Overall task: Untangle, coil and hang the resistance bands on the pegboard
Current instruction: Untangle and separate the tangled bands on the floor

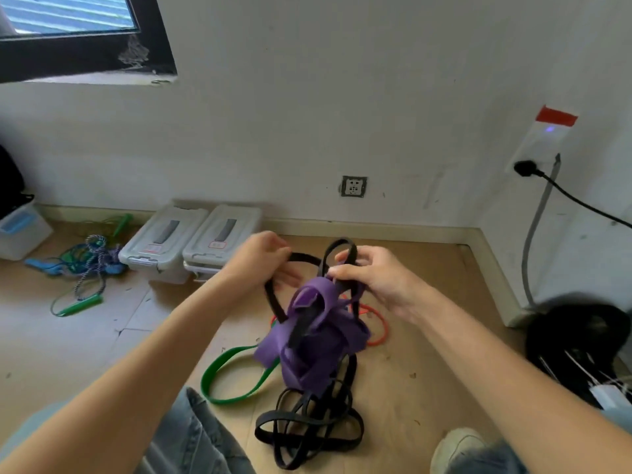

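**Q:** Nearest your knees, what lies on the floor?

**A:** Flat black bands [307, 429], rubbery and strap-like, pile in loose overlapping loops on the pale wood-look floor [410, 354], between your denim-clad leg [191, 436] and your light shoe [458, 446]. Just left of them lies a green band [219, 367], a smooth flat oval.

**Q:** And what do your hands hold?

**A:** Your right hand [372, 278] pinches a black strand where it meets the wide purple band [314, 336], a matte, crumpled sheet hanging in folds above the pile. Your left hand [263, 258] curls its fingers round another black loop, drawn out sideways. A thin orange band [379, 323] lies on the floor beyond the purple one, partly hidden.

**Q:** Farther off?

**A:** Two translucent lidded plastic bins [191, 241] stand side by side at the skirting; each bears a small red-edged label, too blurred to read. To their left lie tangled skipping ropes [85, 265] with green and blue handles. On the white wall sit a square socket [354, 186] and, at right, a white power strip [543, 138] with red tape, a black plug in it.
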A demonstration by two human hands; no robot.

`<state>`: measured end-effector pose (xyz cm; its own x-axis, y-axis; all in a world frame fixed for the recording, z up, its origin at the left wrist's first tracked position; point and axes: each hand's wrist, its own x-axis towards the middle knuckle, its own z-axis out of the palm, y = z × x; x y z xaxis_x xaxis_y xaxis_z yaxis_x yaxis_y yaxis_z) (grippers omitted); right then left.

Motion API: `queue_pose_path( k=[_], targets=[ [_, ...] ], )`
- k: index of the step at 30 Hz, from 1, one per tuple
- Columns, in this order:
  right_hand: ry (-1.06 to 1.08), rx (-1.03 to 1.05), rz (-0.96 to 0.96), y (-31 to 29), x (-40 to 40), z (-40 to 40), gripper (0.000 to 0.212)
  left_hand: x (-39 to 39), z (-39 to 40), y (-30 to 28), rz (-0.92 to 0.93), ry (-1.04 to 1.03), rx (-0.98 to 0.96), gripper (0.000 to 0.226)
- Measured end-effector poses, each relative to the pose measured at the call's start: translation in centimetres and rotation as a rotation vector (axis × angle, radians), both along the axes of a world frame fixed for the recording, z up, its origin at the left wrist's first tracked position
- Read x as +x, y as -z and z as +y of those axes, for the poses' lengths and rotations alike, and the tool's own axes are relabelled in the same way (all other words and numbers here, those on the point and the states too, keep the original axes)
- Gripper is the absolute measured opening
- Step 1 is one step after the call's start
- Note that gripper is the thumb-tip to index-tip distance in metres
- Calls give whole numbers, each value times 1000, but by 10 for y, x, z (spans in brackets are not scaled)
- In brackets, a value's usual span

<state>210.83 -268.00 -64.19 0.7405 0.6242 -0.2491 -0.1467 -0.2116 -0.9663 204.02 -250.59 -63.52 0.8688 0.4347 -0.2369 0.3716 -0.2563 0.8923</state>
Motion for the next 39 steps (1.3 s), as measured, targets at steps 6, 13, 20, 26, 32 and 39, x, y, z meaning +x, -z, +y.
queue_pose_path(
  k=[6, 13, 20, 26, 32, 39],
  targets=[
    [-140, -16, -394, -53, 13, -26, 34, 2, 28, 23, 404, 157, 586, 27],
    [-208, 317, -56, -60, 9, -47, 25, 8, -27, 16, -128, 707, 268, 41],
    [22, 265, -90, -53, 22, -57, 19, 15, -38, 14, -100, 229, -460, 30],
    [-230, -293, -460, -49, 11, -47, 50, 16, -38, -8, -151, 168, -1008, 30],
    [-138, -124, -352, -40, -1, -48, 36, 17, -24, 12, 63, 76, -172, 26],
    [-45, 227, -73, -45, 0, -48, 36, 4, -24, 11, -38, 495, 28, 63]
  ],
)
